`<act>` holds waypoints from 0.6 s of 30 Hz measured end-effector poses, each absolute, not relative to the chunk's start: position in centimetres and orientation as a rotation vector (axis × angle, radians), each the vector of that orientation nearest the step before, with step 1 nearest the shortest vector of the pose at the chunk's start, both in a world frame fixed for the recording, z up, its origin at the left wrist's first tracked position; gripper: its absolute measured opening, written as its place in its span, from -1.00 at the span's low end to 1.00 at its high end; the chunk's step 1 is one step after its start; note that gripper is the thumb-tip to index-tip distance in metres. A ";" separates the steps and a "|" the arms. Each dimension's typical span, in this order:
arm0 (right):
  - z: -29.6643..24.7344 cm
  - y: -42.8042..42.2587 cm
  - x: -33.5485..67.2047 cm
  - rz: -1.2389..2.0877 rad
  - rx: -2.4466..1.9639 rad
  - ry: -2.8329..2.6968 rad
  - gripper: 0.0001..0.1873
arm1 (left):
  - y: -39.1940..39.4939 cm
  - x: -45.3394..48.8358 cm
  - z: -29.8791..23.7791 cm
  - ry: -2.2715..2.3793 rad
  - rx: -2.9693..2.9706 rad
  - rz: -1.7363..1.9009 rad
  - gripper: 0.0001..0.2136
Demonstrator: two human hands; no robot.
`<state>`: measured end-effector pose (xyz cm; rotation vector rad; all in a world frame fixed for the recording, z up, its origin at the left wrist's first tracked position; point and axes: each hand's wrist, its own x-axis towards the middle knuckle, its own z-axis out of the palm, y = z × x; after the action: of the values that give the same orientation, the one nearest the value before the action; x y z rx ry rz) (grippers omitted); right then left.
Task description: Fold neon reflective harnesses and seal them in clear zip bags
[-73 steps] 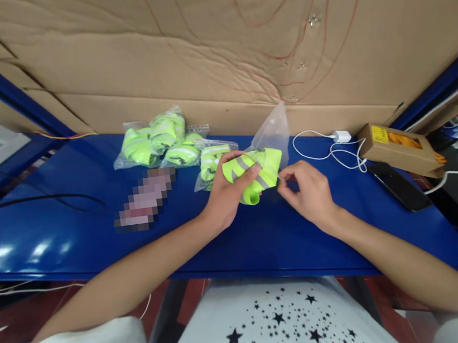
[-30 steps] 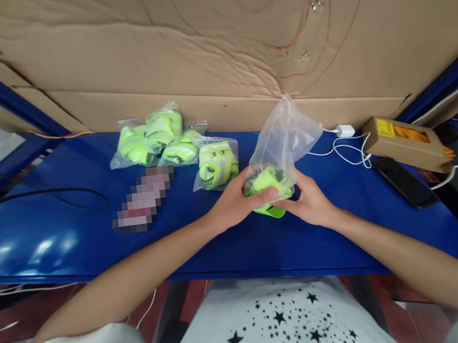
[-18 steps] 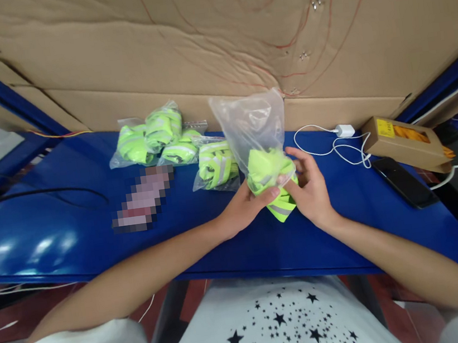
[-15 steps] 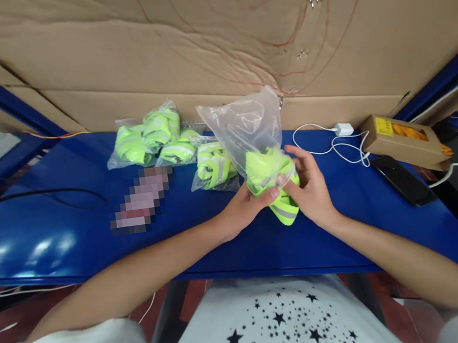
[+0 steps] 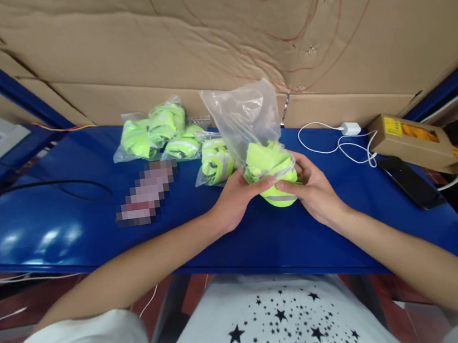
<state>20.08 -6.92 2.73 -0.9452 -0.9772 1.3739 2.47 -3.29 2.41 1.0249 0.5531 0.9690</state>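
A neon-yellow reflective band [image 5: 269, 164], rolled up, sits half inside a clear plastic bag [image 5: 243, 118] above the blue table [image 5: 70, 215]. My left hand [image 5: 236, 196] is closed on the bag's left edge and the band. My right hand [image 5: 314, 191] is closed on the right side, thumb against the band's grey stripe. The bag's closed end stands upright; the band's lower end sticks out below its mouth.
Several bagged neon bands [image 5: 165, 137] lie at the back of the table, left of my hands. A blurred object [image 5: 147, 192] lies to the left. A white charger and cable [image 5: 341, 140], a cardboard box [image 5: 413, 141] and a black phone [image 5: 412, 188] are at right. Cardboard sheets [image 5: 211, 33] form the back wall.
The bag has been drawn over the rolled band, which first lay outside it. Both hands have closed in round the bag's mouth, and more of the band is inside than half a second ago.
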 end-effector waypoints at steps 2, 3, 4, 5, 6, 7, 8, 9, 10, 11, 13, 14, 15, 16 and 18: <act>3.1 -7.2 19.9 1.407 -0.954 -0.890 -0.28 | -3.6 2.8 2.2 0.562 1.017 0.991 -0.45; 3.2 -7.4 19.7 1.425 -0.961 -0.844 -0.32 | -3.7 3.0 2.0 0.558 1.013 0.997 -0.44; 3.3 -7.5 19.6 1.439 -0.967 -0.801 -0.35 | -3.8 3.2 1.9 0.549 1.011 0.996 -0.45; 3.3 -7.5 19.5 1.449 -0.972 -0.761 -0.36 | -3.8 3.3 1.7 0.540 1.012 0.991 -0.46; 3.2 -7.6 19.5 1.455 -0.977 -0.728 -0.38 | -3.8 3.4 1.6 0.531 1.011 0.983 -0.48; 3.1 -7.5 19.4 1.467 -0.984 -0.700 -0.41 | -3.7 3.5 1.5 0.526 1.008 0.977 -0.50; 2.9 -7.5 19.5 1.483 -0.993 -0.677 -0.45 | -3.7 3.6 1.4 0.525 1.003 0.968 -0.51; 2.7 -7.4 19.6 1.498 -1.006 -0.659 -0.50 | -3.7 3.6 1.4 0.528 0.997 0.959 -0.52; 2.5 -7.2 19.7 1.506 -1.019 -0.651 -0.54 | -3.6 3.5 1.4 0.535 0.992 0.951 -0.52; 2.4 -7.1 19.8 1.511 -1.031 -0.656 -0.56 | -3.7 3.5 1.5 0.545 0.990 0.947 -0.52; 2.2 -6.9 20.1 1.512 -1.036 -0.686 -0.57 | -3.7 3.4 1.6 0.565 0.989 0.955 -0.50; 2.2 -6.9 20.1 1.509 -1.029 -0.702 -0.56 | -3.7 3.3 1.7 0.570 0.992 0.966 -0.49; 2.3 -6.9 20.1 1.508 -1.021 -0.715 -0.56 | -3.6 3.3 1.8 0.574 0.997 0.976 -0.49; 2.4 -6.9 20.1 1.507 -1.015 -0.723 -0.55 | -3.6 3.2 1.9 0.575 1.001 0.981 -0.50; 2.6 -7.1 19.9 1.475 -1.012 -0.725 -0.54 | -3.5 3.2 2.0 0.568 1.011 0.971 -0.51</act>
<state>19.94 -7.11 2.61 -1.0121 -0.7254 1.4752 3.17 -3.51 2.05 1.0106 0.5683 0.9710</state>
